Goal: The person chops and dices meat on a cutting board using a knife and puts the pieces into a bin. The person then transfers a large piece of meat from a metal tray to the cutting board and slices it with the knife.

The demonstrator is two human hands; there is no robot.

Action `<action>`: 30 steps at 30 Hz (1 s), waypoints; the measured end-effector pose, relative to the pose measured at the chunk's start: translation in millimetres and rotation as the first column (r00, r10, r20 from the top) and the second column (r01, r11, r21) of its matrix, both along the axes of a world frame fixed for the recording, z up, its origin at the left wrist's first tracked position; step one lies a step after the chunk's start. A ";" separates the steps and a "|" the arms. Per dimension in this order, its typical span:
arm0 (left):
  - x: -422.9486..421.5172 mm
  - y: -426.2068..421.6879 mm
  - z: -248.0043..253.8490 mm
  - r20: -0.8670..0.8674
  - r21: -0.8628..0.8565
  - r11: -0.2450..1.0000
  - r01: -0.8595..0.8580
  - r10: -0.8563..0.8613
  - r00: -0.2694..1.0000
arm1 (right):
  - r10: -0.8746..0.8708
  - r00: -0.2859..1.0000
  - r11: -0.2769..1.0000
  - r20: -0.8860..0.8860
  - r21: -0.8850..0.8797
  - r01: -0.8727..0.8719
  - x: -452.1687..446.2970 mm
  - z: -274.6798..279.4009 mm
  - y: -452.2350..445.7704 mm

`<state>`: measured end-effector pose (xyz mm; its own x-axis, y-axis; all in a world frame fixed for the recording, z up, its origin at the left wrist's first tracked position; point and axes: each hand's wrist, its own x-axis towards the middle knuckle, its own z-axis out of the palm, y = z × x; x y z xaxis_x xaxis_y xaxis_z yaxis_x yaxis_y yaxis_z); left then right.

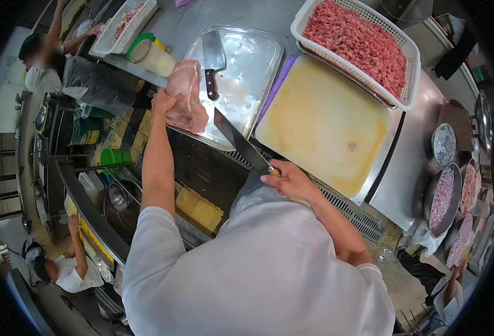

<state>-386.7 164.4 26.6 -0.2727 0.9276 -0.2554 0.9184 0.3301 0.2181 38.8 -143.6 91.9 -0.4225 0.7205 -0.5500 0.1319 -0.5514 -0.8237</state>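
Note:
My left hand grips the near side of a large piece of raw pale pink meat at the left edge of a metal tray. A cleaver with a dark riveted handle lies flat on that tray, right of the meat. In my right hand is a knife with a wide blade, held by its handle in front of my body. Its blade points up and left, with the tip over the tray's near edge. Right of the tray lies a stained white cutting board.
A white basket of diced red meat stands behind the board. Further left are a tub with a green rim and another white basket. Bowls of chopped pink food stand at right. Other people work at left and right.

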 end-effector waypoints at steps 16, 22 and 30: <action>13.2 -5.9 -14.0 0.138 0.061 0.991 -0.121 0.112 0.984 | 0.034 0.999 0.998 0.000 0.047 -0.034 -42.6 -11.0 32.5; 37.0 -3.3 3.9 -0.004 0.055 0.992 -0.109 0.110 0.994 | 0.070 0.995 0.995 0.064 0.063 -0.074 -45.6 -17.9 34.4; 22.8 4.5 -5.6 0.154 0.029 0.988 -0.149 0.142 0.978 | 0.039 0.994 0.995 0.098 0.088 -0.048 -44.3 -21.8 27.6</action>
<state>-363.9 168.8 21.0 -0.3665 0.8912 -0.2674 0.8166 0.4458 0.3666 -5.6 -116.1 70.1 -0.4030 0.7511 -0.5229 0.2353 -0.4671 -0.8523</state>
